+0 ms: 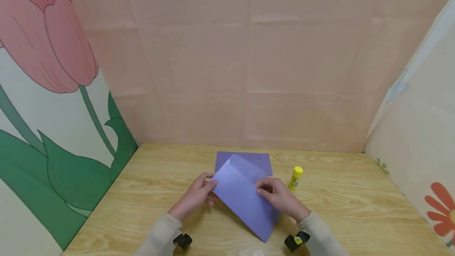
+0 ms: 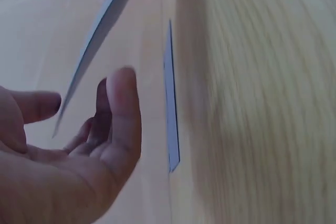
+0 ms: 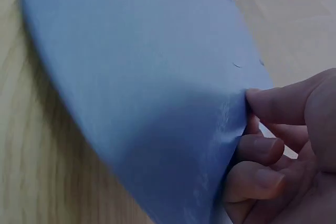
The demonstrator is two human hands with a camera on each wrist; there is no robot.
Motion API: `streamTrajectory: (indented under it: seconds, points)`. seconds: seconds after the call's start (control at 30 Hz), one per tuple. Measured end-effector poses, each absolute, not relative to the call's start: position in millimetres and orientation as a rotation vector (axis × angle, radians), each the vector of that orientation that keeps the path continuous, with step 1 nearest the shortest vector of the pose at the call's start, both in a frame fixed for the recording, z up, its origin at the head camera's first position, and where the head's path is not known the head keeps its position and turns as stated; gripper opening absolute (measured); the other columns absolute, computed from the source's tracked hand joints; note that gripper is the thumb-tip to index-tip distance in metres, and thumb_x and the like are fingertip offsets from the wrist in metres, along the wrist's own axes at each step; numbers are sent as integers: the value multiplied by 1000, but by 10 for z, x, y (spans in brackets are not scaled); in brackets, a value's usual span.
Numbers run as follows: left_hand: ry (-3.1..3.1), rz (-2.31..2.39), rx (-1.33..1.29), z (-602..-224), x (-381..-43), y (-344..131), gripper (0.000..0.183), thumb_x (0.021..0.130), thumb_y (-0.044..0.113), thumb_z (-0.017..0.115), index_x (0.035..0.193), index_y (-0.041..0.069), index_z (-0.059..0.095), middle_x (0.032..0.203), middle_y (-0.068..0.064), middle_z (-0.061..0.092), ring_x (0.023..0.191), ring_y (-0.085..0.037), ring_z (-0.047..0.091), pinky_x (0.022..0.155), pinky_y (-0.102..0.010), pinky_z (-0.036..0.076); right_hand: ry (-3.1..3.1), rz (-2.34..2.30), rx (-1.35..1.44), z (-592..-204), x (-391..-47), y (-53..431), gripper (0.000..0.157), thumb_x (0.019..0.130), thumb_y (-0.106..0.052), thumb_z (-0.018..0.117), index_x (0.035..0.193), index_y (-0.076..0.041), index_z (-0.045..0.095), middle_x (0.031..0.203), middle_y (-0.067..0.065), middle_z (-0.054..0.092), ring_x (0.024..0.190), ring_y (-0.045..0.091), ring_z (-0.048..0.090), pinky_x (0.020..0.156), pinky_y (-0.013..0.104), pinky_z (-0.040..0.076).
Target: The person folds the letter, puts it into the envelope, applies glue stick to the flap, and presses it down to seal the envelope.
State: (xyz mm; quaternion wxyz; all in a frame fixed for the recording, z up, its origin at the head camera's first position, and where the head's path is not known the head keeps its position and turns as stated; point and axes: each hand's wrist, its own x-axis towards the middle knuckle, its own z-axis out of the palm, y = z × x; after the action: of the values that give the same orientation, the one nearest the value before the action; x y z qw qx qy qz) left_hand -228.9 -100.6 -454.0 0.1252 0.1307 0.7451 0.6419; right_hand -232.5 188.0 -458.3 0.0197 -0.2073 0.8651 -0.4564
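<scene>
Above the table, both hands hold a folded purple sheet of paper (image 1: 241,196), tilted with one corner pointing down toward the person. My left hand (image 1: 197,192) has that sheet's left corner between thumb and fingers. In the left wrist view the thumb (image 2: 39,106) lies on one face of the paper, and the curled fingers are on the other side. Along the right edge, my right hand (image 1: 281,196) pinches the paper. The right wrist view shows the thumb (image 3: 278,106) pressed at the edge, with the other fingers curled behind it.
Another purple sheet (image 1: 245,159) lies flat at the back of the wooden table (image 1: 160,181), partly covered by the held one. To the right stands a yellow glue stick (image 1: 296,178). A pink backdrop (image 1: 249,70) rises behind the table.
</scene>
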Motion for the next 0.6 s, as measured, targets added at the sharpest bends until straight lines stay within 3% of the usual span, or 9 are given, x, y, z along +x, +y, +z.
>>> streamTrajectory:
  seconds: [0.13,0.4,0.6]
  points:
    - [2252,1852,348,-4535,-2313,-1062,34,99,17,46,127,-1,44,89,-15,63,67,-21,59,59,-49,51,2779,-1274,-738,-4602,-2311,1890,11,89,-7,62,96,-11,69,85,-2,61,72,6,49,61,22,44]
    - [2327,1751,344,-4622,-2345,-1099,27,96,11,49,122,3,49,94,-14,64,71,-28,61,52,-31,44,2862,-1151,-933,-4678,-2320,1864,16,85,1,62,94,-10,71,82,-5,61,72,3,49,62,21,44]
    - [2369,1658,341,-4670,-2364,-1098,34,89,12,62,120,5,51,93,-14,63,74,-27,62,52,-36,47,2945,-1065,-1062,-4688,-2315,1813,17,82,3,64,90,-10,72,81,-6,61,73,3,51,64,22,44]
